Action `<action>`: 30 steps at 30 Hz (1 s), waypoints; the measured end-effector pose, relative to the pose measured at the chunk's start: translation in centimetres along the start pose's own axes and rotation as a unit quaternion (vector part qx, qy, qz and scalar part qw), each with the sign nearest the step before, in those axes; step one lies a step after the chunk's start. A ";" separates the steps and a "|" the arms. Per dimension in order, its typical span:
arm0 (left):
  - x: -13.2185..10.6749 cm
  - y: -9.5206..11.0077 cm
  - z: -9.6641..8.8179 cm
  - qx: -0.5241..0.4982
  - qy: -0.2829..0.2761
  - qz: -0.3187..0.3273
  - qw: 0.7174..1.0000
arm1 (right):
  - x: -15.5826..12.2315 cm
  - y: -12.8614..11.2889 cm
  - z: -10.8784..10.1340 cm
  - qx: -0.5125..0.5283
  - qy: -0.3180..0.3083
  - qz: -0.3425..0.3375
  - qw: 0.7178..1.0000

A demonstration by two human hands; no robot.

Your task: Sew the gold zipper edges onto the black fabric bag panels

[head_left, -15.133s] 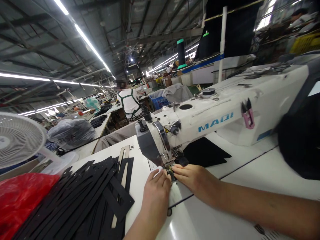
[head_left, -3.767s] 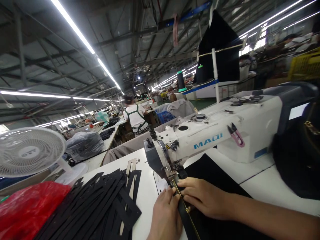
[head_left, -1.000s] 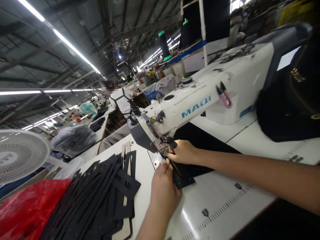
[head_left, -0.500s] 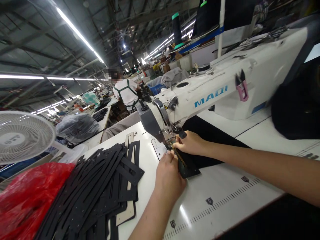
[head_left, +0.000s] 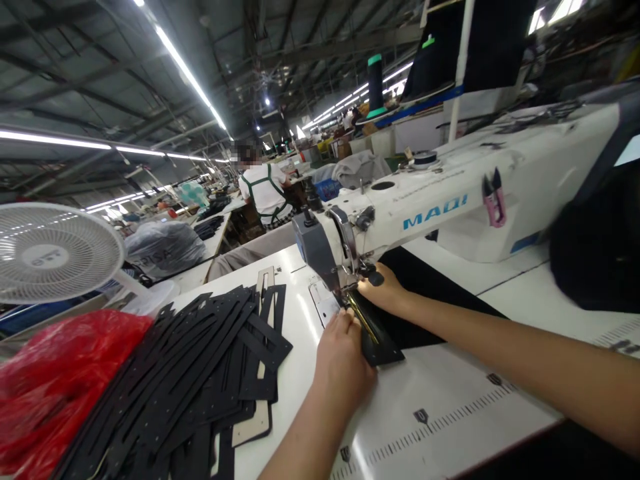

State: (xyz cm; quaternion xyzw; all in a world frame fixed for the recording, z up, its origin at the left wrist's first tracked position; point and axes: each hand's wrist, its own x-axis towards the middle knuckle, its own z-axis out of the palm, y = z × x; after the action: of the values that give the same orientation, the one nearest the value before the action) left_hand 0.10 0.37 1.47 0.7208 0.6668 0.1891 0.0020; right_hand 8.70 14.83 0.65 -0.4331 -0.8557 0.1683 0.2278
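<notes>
Under the head of the white sewing machine lies a black panel with a gold zipper in its slot. My left hand is closed at the panel's left edge, fingertips together just in front of the presser foot. Beside the needle area, my right hand is closed on the panel's far right side; its fingertips are partly hidden by the machine head. A larger black cloth spreads beneath and to the right of the panel, under my right forearm.
A heap of black slotted pieces covers the table's left side, beside a red plastic bag. A white fan stands at far left. Pink thread snips hang on the machine arm. A co-worker is farther back.
The camera view has shifted, so the scene sits lower and slightly right. Both hands stay at the panel, and the gold zipper shows more clearly between them.
</notes>
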 end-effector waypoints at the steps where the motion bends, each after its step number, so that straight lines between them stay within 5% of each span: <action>1: -0.1 0.0 0.0 -0.010 0.006 0.001 1.000 | -1.3 0.2 -0.4 0.009 0.005 -0.044 0.999; 4: -0.4 0.1 0.2 -0.029 0.017 0.013 0.999 | -5.8 1.2 -1.2 0.044 0.004 -0.239 0.970; 6: -0.5 0.1 0.3 -0.030 0.021 0.016 0.999 | -7.9 1.8 -1.3 0.055 0.018 -0.298 0.953; 16: 0.5 -0.8 0.4 -0.018 0.037 0.010 0.999 | -7.0 1.5 -1.3 0.063 0.026 -0.301 0.951; 20: 0.4 -1.0 0.7 -0.043 0.085 -0.001 0.995 | -6.5 1.7 -1.5 0.071 0.025 -0.295 0.953; 23: -0.1 -0.6 0.5 -0.045 0.133 -0.054 0.989 | -5.9 3.9 -2.2 0.019 0.114 -0.252 0.961; 25: -0.4 -0.2 0.3 -0.020 0.149 -0.112 0.982 | -5.5 6.2 -3.2 -0.061 0.170 -0.154 0.971; 28: -0.9 0.3 0.1 0.018 0.147 -0.155 0.977 | -5.2 9.3 -5.1 -0.137 0.088 0.042 0.986; 30: -1.3 0.5 0.2 0.000 0.153 -0.132 0.979 | -5.4 10.1 -6.3 -0.118 0.009 0.106 0.987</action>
State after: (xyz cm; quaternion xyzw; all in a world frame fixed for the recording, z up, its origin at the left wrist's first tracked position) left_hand 0.60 -0.86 1.06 0.5893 0.7483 0.2952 -0.0750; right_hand 21.61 16.71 -0.23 -0.5468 -0.8167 0.0855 0.1634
